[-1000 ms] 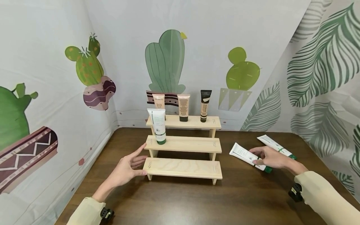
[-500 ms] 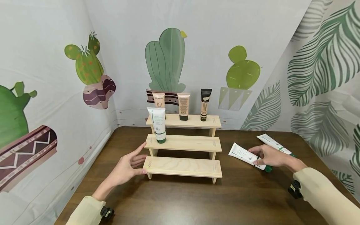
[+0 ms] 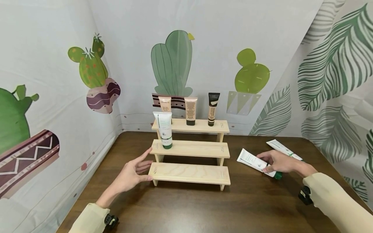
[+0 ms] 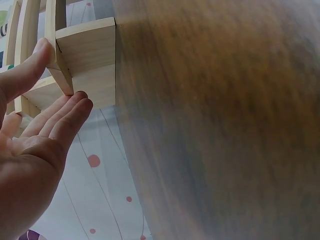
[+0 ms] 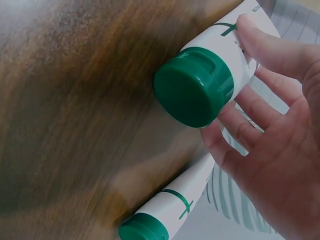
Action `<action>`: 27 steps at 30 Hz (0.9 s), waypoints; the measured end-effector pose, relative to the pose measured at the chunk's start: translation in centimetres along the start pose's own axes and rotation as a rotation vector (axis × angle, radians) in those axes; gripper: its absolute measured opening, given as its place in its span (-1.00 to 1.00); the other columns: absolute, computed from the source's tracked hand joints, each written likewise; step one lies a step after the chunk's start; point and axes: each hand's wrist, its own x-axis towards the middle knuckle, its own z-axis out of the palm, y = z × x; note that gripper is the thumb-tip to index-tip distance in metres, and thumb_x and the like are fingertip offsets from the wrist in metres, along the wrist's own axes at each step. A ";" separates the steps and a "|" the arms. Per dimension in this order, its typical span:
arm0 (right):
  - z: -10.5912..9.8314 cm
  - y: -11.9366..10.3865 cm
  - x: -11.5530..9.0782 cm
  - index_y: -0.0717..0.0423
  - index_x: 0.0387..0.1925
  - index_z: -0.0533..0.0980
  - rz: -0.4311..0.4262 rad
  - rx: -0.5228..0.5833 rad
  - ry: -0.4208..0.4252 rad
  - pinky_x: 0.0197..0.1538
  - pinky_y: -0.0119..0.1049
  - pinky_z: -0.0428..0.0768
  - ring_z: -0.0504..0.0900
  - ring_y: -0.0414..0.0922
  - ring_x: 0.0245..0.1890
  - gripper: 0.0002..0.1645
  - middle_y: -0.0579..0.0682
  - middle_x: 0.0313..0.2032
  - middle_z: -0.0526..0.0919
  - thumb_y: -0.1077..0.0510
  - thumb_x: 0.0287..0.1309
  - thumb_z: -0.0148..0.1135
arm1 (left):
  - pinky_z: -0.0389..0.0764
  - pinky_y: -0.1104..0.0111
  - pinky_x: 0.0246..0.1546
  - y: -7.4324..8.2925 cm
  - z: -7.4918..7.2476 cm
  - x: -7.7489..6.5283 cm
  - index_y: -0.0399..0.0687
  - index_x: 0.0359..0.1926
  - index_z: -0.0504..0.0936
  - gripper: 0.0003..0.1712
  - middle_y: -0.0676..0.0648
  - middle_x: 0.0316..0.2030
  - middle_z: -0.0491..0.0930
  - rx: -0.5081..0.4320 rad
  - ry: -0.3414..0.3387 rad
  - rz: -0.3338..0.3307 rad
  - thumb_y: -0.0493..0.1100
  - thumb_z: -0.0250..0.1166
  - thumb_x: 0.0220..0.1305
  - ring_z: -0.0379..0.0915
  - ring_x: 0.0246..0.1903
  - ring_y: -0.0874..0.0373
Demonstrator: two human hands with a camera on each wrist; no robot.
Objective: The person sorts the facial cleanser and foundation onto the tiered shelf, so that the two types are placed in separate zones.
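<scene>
My left hand rests at the left side of a three-step wooden display rack. Its thumb touches the lowest shelf's corner, and the straight fingers lie along the rack's side, as the left wrist view shows. At the right, my right hand grips a white cream tube with a green cap, thumb on one side and fingers on the other. The tube lies tilted low over the table, its flat end pointing left. Just behind it lies a second white tube, its cap end hidden by my hand in the head view.
A white tube with a green cap stands at the left of the middle shelf. Along the top shelf stand a BB cream tube, a beige tube and a black-topped tube. A printed cloth hangs behind the brown table.
My right hand has risen very slightly with the tube and now covers the green cap of the tube behind. The left hand and the rack stay as they were.
</scene>
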 end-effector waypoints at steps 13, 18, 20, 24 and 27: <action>1.2 -0.4 -0.4 0.52 0.20 0.55 0.025 -0.006 0.058 -0.36 -0.41 0.55 0.52 -0.24 -0.36 -0.30 -0.06 -0.18 0.72 0.16 0.17 0.58 | 0.63 0.07 0.23 0.0 0.1 -0.1 0.20 0.67 0.17 0.25 -0.53 0.27 0.49 0.000 -0.001 -0.008 -0.47 0.60 0.08 0.53 0.25 -0.28; 1.9 -0.8 -0.9 0.53 0.25 0.51 0.011 0.064 0.115 -0.35 -0.38 0.63 0.62 -0.21 -0.33 -0.28 -0.03 -0.19 0.73 0.17 0.20 0.55 | 0.63 0.05 0.23 0.1 0.1 0.0 0.20 0.68 0.17 0.25 -0.54 0.27 0.48 0.005 -0.002 -0.005 -0.46 0.60 0.08 0.53 0.26 -0.29; 2.1 -1.1 -1.1 0.54 0.25 0.50 0.000 0.083 0.141 -0.32 -0.37 0.66 0.66 -0.20 -0.32 -0.28 -0.02 -0.19 0.74 0.19 0.20 0.55 | 0.62 0.02 0.23 0.1 0.1 0.0 0.20 0.68 0.17 0.25 -0.54 0.27 0.48 0.004 -0.002 -0.006 -0.46 0.60 0.08 0.53 0.25 -0.29; 2.4 -1.6 -1.2 0.55 0.21 0.51 -0.020 0.104 0.197 -0.28 -0.35 0.70 0.71 -0.18 -0.28 -0.33 0.01 -0.19 0.75 0.22 0.20 0.54 | 0.61 -0.01 0.24 0.1 0.1 -0.1 0.19 0.67 0.17 0.25 -0.54 0.27 0.48 0.001 0.001 -0.010 -0.47 0.60 0.08 0.53 0.26 -0.29; 2.5 -2.0 -1.3 0.50 0.20 0.54 -0.007 0.110 0.241 -0.21 -0.36 0.71 0.71 -0.18 -0.26 -0.34 0.01 -0.19 0.74 0.20 0.18 0.57 | 0.61 -0.01 0.24 0.0 0.1 -0.1 0.18 0.67 0.17 0.25 -0.54 0.27 0.48 -0.001 0.003 -0.011 -0.47 0.59 0.08 0.52 0.26 -0.29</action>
